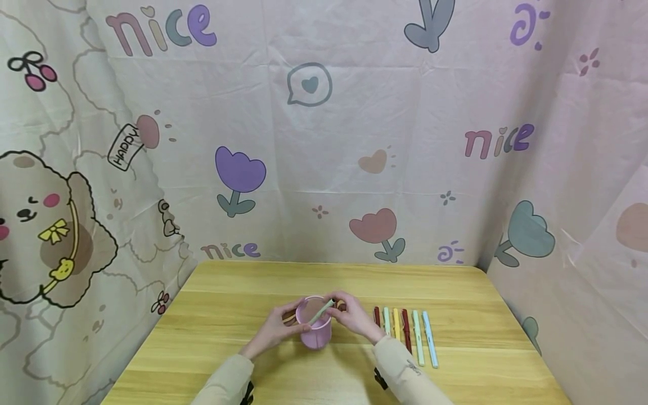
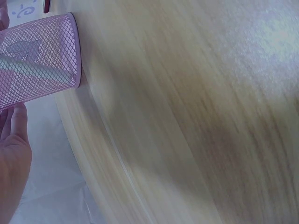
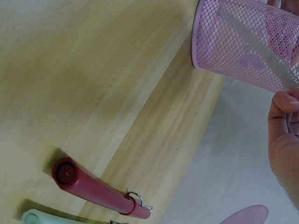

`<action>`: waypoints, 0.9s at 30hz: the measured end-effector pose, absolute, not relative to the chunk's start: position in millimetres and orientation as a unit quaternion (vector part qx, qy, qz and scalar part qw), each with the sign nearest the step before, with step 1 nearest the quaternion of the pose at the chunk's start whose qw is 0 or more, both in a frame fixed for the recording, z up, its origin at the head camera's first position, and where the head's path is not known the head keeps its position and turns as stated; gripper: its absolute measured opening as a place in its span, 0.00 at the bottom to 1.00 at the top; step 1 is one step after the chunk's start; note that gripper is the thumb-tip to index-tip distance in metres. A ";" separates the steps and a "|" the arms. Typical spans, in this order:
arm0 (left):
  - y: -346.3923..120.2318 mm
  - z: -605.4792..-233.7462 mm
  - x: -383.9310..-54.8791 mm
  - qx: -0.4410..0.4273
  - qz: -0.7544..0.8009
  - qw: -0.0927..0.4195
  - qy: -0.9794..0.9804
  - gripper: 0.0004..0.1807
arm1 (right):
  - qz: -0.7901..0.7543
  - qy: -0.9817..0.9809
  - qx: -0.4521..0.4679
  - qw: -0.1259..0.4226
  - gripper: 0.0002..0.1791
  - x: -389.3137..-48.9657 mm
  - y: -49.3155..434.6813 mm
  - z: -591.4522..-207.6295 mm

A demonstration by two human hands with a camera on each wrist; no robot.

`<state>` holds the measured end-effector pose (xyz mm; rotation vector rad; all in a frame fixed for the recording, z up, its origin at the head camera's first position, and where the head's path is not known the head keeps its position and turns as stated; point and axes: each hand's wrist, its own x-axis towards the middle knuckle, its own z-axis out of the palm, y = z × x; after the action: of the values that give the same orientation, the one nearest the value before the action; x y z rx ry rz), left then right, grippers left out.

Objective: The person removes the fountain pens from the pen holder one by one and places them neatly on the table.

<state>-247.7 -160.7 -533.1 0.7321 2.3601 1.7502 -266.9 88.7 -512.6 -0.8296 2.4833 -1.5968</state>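
Note:
A pink mesh pen holder (image 1: 316, 337) stands upright on the table. My left hand (image 1: 275, 328) grips it near the rim from the left, thumb at the front and fingers round the far side. A light green pen (image 1: 322, 311) slants inside the holder, and its lower end reaches the bottom in the left wrist view. At the rim's right side, my right hand (image 1: 351, 313) pinches the pen's upper end, which sticks out above the holder. Through the mesh, the pen's shaft (image 3: 257, 44) shows in the right wrist view.
Right of the holder, several pens lie side by side: a dark red pen (image 1: 406, 329), a yellow pen (image 1: 396, 323), a light green pen (image 1: 418, 337), a light blue pen (image 1: 430, 339) and others. My right forearm partly covers the row. A printed curtain (image 1: 314, 140) hangs behind the wooden table (image 1: 202, 315).

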 end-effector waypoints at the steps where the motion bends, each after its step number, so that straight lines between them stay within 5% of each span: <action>1: -160.8 -533.0 -247.7 0.241 0.578 0.057 0.777 0.43 | -0.522 0.807 -0.272 0.036 0.16 -266.8 88.7 -512.3; 14: -160.4 -530.8 -245.9 0.234 0.580 0.064 0.777 0.44 | -0.537 0.808 -0.240 0.020 0.10 -237.5 87.2 -480.0; 27: -161.3 -532.6 -247.2 0.241 0.574 0.055 0.780 0.44 | -0.613 0.767 -0.190 0.010 0.10 -249.3 94.6 -511.5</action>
<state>-247.2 -161.3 -532.6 0.7311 2.3693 1.7438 -249.3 94.6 -511.5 -0.5942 2.3937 -1.9130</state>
